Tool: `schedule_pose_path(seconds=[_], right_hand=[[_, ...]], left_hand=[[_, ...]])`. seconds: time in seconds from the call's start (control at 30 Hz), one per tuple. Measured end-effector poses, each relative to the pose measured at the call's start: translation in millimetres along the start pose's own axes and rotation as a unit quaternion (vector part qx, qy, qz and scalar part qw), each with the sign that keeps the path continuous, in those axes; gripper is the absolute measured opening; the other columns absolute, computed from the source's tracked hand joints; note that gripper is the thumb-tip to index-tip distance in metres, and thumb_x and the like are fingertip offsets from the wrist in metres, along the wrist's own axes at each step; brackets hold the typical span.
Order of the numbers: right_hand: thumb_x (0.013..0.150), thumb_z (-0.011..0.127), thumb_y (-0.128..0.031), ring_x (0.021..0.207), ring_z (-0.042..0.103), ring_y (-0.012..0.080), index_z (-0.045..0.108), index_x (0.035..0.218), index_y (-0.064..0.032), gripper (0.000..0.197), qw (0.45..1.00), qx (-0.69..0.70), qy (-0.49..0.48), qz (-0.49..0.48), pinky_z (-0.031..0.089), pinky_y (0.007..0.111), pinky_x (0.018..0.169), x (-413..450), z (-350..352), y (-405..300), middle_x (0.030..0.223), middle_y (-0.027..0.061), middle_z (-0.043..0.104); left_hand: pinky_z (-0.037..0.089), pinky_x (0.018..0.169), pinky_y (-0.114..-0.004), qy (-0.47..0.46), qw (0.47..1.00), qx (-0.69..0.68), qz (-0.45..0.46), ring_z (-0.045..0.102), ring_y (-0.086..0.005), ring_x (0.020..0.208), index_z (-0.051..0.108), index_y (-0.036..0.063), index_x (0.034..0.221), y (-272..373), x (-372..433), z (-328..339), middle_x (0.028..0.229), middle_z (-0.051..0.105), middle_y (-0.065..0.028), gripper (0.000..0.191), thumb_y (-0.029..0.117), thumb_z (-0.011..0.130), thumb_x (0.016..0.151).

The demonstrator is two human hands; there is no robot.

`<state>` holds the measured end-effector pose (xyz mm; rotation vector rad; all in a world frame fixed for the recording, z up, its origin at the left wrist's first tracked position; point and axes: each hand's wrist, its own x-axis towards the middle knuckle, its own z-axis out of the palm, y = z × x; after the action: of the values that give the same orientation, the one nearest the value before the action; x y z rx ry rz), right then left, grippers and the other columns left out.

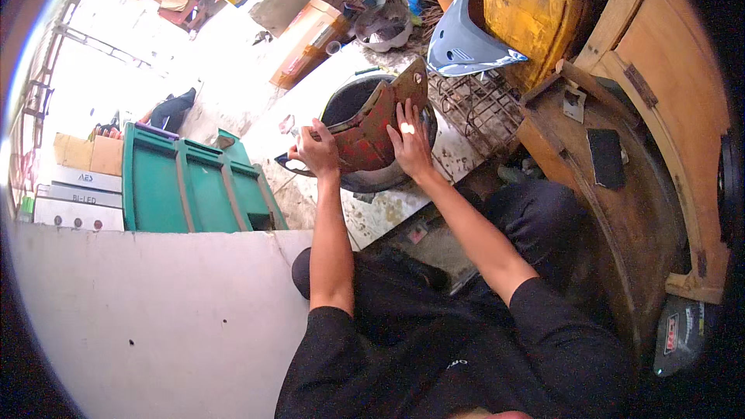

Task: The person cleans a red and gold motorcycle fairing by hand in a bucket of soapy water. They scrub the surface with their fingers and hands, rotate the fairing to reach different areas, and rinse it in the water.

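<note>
A curved red and brown vehicle panel (372,137), worn and stained, stands tilted over a round black tub or tyre (356,98). At the panel's left end, my left hand (317,150) grips its edge with curled fingers. My right hand (412,138) lies on the panel's right part, fingers spread and flat against the surface; a bright spot of light falls on its back. Part of the round black thing is hidden behind the panel.
To the right lie a grey-blue fairing panel (465,41), a rusty wire rack (474,105), a yellow jerrycan (524,17) and a large brown curved panel (605,186). A cardboard box (308,41) lies beyond. At the left stand a green cabinet (201,183) and a white board (163,314).
</note>
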<state>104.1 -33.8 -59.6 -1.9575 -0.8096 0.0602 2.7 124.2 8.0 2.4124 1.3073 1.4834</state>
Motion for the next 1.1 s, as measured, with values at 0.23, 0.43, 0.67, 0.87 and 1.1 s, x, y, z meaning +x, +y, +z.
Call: schedule_pose_path(seconds=[0.23, 0.43, 0.67, 0.87, 1.1], right_hand=[[0.101, 0.048, -0.033, 0.148, 0.022, 0.0354, 0.028, 0.154, -0.0098, 0.061, 0.995, 0.006, 0.064, -0.078, 0.017, 0.062, 0.114, 8.9, -23.1, -12.7, 0.161, 0.0162, 0.022], [0.102, 0.044, -0.036, 0.146, 0.027, 0.0364, 0.045, 0.144, -0.0061, 0.052, 0.987, -0.031, 0.128, -0.088, 0.011, 0.067, 0.113, -9.4, -43.6, -49.8, 0.157, 0.0138, 0.032], [0.101, 0.044, -0.039, 0.147, 0.025, 0.0342, 0.042, 0.146, -0.0111, 0.053, 0.995, -0.019, 0.088, -0.030, 0.008, 0.070, 0.112, -23.6, -15.4, -26.9, 0.157, 0.0115, 0.034], [0.102, 0.042, -0.040, 0.147, 0.023, 0.0345, 0.039, 0.147, -0.0125, 0.053, 0.994, -0.054, 0.083, -0.035, 0.006, 0.070, 0.112, -33.7, -6.4, -16.4, 0.158, 0.0099, 0.031], [0.103, 0.037, -0.041, 0.150, 0.017, 0.0342, 0.033, 0.152, -0.0129, 0.056, 0.991, -0.053, 0.110, -0.057, 0.003, 0.067, 0.114, -44.9, 0.7, -8.0, 0.160, 0.0104, 0.027]], left_hand=[[0.043, 0.085, -0.045, -0.068, 0.994, 0.014, -0.082, 0.064, -0.0389, 0.067, 0.067, 0.0018, 0.066, 40.2, 53.6, -16.2, 0.068, 0.068, -0.0179, 0.042, 0.034, 0.051, 0.088], [0.048, 0.078, -0.049, -0.124, 0.977, 0.020, -0.174, 0.066, -0.0408, 0.072, 0.068, 0.0022, 0.070, 27.2, 46.0, -37.2, 0.072, 0.068, -0.0215, 0.043, 0.038, 0.051, 0.088], [0.050, 0.081, -0.048, -0.216, 0.960, 0.088, -0.158, 0.067, -0.0427, 0.084, 0.075, 0.0068, 0.087, -9.8, 36.8, -18.0, 0.088, 0.070, -0.0244, 0.044, 0.041, 0.047, 0.091], [0.038, 0.096, -0.052, -0.227, 0.968, 0.100, 0.027, 0.059, -0.0417, 0.104, 0.066, 0.0055, 0.104, -14.4, 40.0, -13.2, 0.109, 0.065, -0.0189, 0.042, 0.038, 0.040, 0.099], [0.038, 0.090, -0.049, -0.238, 0.951, 0.052, 0.192, 0.061, -0.0311, 0.098, 0.063, 0.0088, 0.093, 63.9, 2.8, -17.5, 0.098, 0.067, -0.0114, 0.039, 0.046, 0.052, 0.094]])
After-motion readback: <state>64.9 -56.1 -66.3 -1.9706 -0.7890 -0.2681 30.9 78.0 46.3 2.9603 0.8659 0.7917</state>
